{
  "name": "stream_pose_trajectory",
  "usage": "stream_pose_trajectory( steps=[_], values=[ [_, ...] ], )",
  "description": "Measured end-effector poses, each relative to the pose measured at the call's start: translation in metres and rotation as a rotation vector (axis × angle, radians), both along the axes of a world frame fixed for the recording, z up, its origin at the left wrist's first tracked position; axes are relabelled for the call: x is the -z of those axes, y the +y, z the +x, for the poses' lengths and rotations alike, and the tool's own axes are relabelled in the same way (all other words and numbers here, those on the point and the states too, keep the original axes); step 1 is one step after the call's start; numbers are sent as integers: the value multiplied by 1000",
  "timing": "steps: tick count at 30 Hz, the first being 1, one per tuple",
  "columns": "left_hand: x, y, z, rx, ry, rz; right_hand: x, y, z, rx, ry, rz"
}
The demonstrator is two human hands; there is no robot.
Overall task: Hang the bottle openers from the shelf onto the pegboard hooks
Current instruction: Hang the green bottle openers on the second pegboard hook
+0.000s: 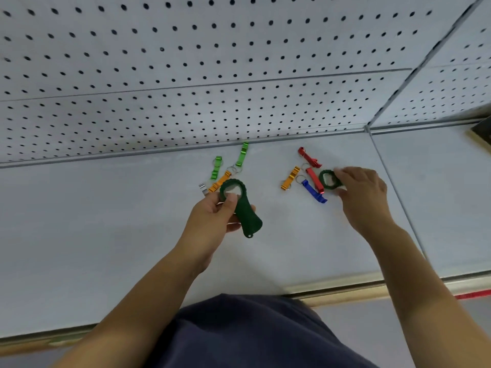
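My left hand (216, 213) grips a dark green round-headed bottle opener (243, 208) just above the white shelf (106, 221), its handle pointing toward me. My right hand (361, 189) pinches the ring end of a second dark green opener (328, 179) that lies low over the shelf. Small keyring openers lie between and behind the hands: two light green ones (242, 154) (215, 167), an orange one (219, 181), a silver one (203, 188), another orange one (290, 178), two red ones (308, 157) (314, 179) and a blue one (313, 192).
The white pegboard (212, 62) rises behind the shelf; no hooks show in this view. A second shelf panel and pegboard section (438, 181) adjoin on the right, with a dark object (482, 131) at the far right edge. My dark clothing fills the bottom.
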State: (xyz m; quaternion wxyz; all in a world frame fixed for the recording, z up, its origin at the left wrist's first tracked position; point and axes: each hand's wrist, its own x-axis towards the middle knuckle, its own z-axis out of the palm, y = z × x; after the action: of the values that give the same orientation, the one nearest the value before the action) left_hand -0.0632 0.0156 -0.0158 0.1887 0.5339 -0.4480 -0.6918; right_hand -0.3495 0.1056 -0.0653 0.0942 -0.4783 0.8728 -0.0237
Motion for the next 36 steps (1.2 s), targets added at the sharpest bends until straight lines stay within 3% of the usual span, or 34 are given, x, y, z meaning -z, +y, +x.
stream_pose_trajectory(
  steps=[4,14,17,22,28,36],
  values=[
    [-9,6,4,41,3,-30,-2,10,17,104,-31,0],
    [-33,28,39,32,72,-74,-60,52,106,448,-628,-405],
    [-42,32,59,18,90,-93,-83,49,154,352,-841,-374],
    [-57,27,104,-49,51,-129,-106,34,230,144,-1032,-345],
    [-76,12,193,-220,97,-147,-127,11,318,36,-1114,-358],
    [-103,-10,346,-255,88,-344,-146,-18,465,-42,-1149,-440]
  ],
)
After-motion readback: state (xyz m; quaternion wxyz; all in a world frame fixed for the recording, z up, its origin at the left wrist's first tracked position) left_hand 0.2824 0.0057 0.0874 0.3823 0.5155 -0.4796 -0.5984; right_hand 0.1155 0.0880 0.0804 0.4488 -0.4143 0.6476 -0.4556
